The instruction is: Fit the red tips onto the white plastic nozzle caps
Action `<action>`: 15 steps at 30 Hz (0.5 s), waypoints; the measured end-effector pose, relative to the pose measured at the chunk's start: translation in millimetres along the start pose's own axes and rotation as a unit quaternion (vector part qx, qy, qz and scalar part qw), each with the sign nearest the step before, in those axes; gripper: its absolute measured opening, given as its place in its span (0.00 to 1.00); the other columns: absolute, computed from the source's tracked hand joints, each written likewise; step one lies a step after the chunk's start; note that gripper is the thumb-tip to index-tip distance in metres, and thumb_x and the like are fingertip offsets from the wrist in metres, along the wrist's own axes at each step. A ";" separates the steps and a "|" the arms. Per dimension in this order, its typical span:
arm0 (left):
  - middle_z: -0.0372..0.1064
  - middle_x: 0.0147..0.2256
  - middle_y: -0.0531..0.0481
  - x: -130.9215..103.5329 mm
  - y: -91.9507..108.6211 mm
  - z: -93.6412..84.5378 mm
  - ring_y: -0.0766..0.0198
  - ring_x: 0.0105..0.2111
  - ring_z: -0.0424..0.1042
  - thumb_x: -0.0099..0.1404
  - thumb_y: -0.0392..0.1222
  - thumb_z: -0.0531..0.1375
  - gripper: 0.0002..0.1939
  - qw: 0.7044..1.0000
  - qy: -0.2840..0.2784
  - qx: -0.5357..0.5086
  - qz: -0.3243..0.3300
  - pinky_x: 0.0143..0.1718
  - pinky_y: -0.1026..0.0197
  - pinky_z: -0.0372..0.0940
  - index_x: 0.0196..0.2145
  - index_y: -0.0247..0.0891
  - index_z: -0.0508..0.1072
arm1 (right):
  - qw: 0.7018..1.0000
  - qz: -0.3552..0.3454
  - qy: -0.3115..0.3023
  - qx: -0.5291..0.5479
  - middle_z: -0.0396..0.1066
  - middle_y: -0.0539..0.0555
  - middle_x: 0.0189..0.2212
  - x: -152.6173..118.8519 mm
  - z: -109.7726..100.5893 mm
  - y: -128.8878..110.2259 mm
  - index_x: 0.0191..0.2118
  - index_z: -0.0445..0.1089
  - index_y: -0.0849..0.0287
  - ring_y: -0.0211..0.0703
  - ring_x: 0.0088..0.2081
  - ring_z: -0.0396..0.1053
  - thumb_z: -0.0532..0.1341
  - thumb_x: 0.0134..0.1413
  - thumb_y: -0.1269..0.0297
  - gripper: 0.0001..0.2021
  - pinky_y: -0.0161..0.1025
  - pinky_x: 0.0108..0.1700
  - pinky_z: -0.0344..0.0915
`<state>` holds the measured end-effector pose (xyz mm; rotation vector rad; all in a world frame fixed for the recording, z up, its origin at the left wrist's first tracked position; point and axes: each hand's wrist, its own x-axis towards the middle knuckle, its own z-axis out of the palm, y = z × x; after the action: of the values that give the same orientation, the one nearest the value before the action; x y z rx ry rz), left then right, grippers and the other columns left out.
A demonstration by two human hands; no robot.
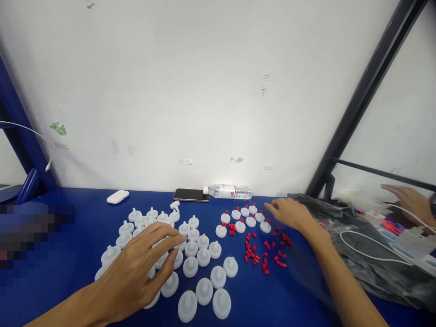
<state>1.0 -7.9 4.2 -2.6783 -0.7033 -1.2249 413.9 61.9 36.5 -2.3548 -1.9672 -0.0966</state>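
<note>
My left hand [143,263] hovers over a large group of white plastic nozzle caps [191,248], round with a pointed spout. Its fingers are spread and curved, with nothing visible between them; the palm hides several caps below. Farther right, my right hand [288,212] is just beside a smaller group of white nozzle caps with red tips [251,221]. Its fingers are partly stretched toward them, and no object shows in them. Small red tip pieces [265,261] lie scattered on the blue table in front of that hand.
Along the wall lie a white earphone case [117,196], a phone [191,195] and a clear plastic bottle [230,191]. A small white plastic piece [175,205] rests behind the caps. Dark plastic bags [368,259] and a white cable cover the right side, where another hand [410,202] shows.
</note>
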 end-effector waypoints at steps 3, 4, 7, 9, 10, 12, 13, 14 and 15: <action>0.73 0.46 0.44 -1.6 0.4 0.5 0.58 0.47 0.71 0.73 0.25 0.54 0.20 1.000 -0.006 -0.007 -0.004 0.49 0.55 0.71 0.58 0.38 0.71 | 0.996 -0.045 0.063 0.040 0.79 0.60 0.36 -6.5 -4.7 -14.7 0.42 0.77 0.60 0.53 0.40 0.77 0.53 0.75 0.55 0.19 0.49 0.44 0.71; 0.72 0.45 0.44 -1.6 0.8 0.4 0.58 0.47 0.71 0.74 0.25 0.54 0.20 1.000 -0.009 -0.008 -0.005 0.49 0.55 0.70 0.58 0.38 0.71 | 0.992 -0.071 0.085 0.059 0.79 0.59 0.36 -10.1 -6.5 -22.2 0.43 0.77 0.59 0.54 0.40 0.77 0.52 0.75 0.55 0.19 0.48 0.43 0.69; 0.72 0.45 0.44 -0.3 1.9 0.1 0.59 0.47 0.70 0.73 0.25 0.53 0.20 1.000 -0.010 -0.011 -0.002 0.48 0.55 0.70 0.58 0.37 0.71 | 0.968 -0.179 0.127 0.120 0.80 0.56 0.41 -25.3 -8.2 -51.2 0.48 0.77 0.54 0.50 0.45 0.75 0.54 0.74 0.53 0.16 0.44 0.46 0.68; 0.72 0.45 0.44 0.9 2.5 -0.2 0.58 0.47 0.70 0.73 0.24 0.53 0.19 1.000 -0.005 -0.010 0.005 0.49 0.55 0.70 0.57 0.37 0.71 | 0.946 -0.257 0.127 0.153 0.80 0.54 0.44 -35.7 -3.7 -71.5 0.49 0.78 0.51 0.49 0.49 0.74 0.57 0.73 0.52 0.15 0.43 0.50 0.67; 0.72 0.45 0.43 1.4 2.6 -0.4 0.58 0.47 0.70 0.73 0.24 0.53 0.18 1.000 -0.004 -0.009 0.006 0.49 0.54 0.69 0.56 0.36 0.71 | 0.934 -0.292 0.119 0.166 0.80 0.53 0.45 -39.9 0.3 -80.4 0.50 0.79 0.50 0.49 0.50 0.73 0.59 0.72 0.51 0.14 0.43 0.51 0.67; 0.72 0.45 0.43 2.1 2.9 -0.8 0.58 0.47 0.69 0.73 0.24 0.53 0.18 1.000 -0.003 -0.007 0.007 0.49 0.55 0.69 0.55 0.36 0.71 | 0.914 -0.346 0.102 0.184 0.81 0.54 0.44 -44.7 10.2 -93.9 0.50 0.80 0.51 0.51 0.49 0.74 0.63 0.68 0.52 0.13 0.44 0.50 0.68; 0.72 0.45 0.43 2.3 3.1 -1.0 0.58 0.47 0.69 0.73 0.23 0.53 0.17 1.000 -0.004 -0.007 0.006 0.49 0.55 0.69 0.54 0.35 0.71 | 0.906 -0.365 0.094 0.190 0.82 0.54 0.43 -45.4 15.1 -98.1 0.49 0.81 0.52 0.51 0.47 0.74 0.64 0.68 0.55 0.12 0.45 0.49 0.68; 0.72 0.45 0.43 2.3 3.2 -1.2 0.58 0.47 0.69 0.73 0.23 0.53 0.17 1.000 -0.005 -0.007 0.004 0.49 0.55 0.69 0.54 0.35 0.71 | 0.900 -0.378 0.087 0.197 0.82 0.54 0.41 -45.1 19.3 -100.6 0.47 0.82 0.53 0.52 0.45 0.74 0.65 0.68 0.59 0.09 0.46 0.48 0.68; 0.72 0.45 0.43 2.2 3.3 -1.3 0.58 0.47 0.69 0.73 0.24 0.53 0.18 1.000 -0.006 -0.007 0.002 0.50 0.54 0.69 0.54 0.36 0.71 | 0.896 -0.386 0.084 0.205 0.83 0.54 0.40 -44.4 22.3 -101.7 0.45 0.82 0.53 0.52 0.43 0.74 0.65 0.67 0.63 0.07 0.46 0.48 0.68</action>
<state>2.9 -10.4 7.0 -2.6985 -0.6930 -1.2185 306.1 38.6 11.7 -1.1809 -2.4002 0.0681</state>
